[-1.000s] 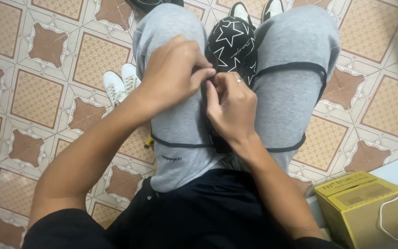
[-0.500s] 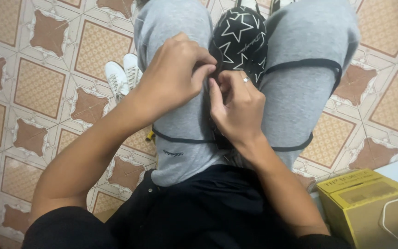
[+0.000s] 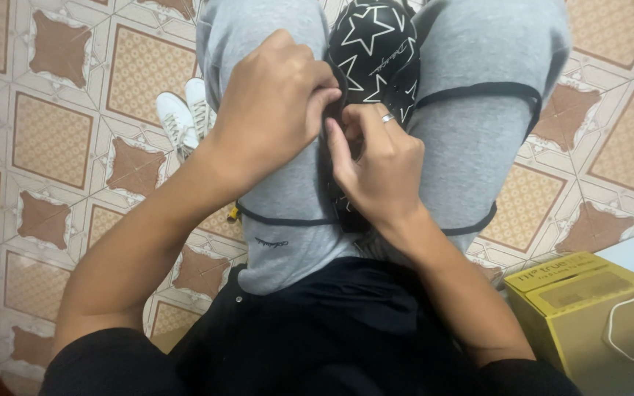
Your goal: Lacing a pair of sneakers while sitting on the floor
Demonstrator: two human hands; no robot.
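Black star-print bag (image 3: 376, 55) lies in lap betw. grey-trousered thighs (image 3: 471, 147). L hand (image 3: 273, 103) pinches bag's near edge, fingers closed on it; R hand (image 3: 379, 165) w/ ring curled at same spot, grip unclear. Fabric looks soft, light, floppy; prob. best held at edge/seam. Yellow box (image 3: 588, 315) sits right of bag; white sneakers (image 3: 185, 117) left of it.

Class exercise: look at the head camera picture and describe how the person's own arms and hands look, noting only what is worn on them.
Both forearms are bare, with short black sleeves at the upper arms. The right hand wears a thin silver ring on one finger. The left hand wears nothing visible.
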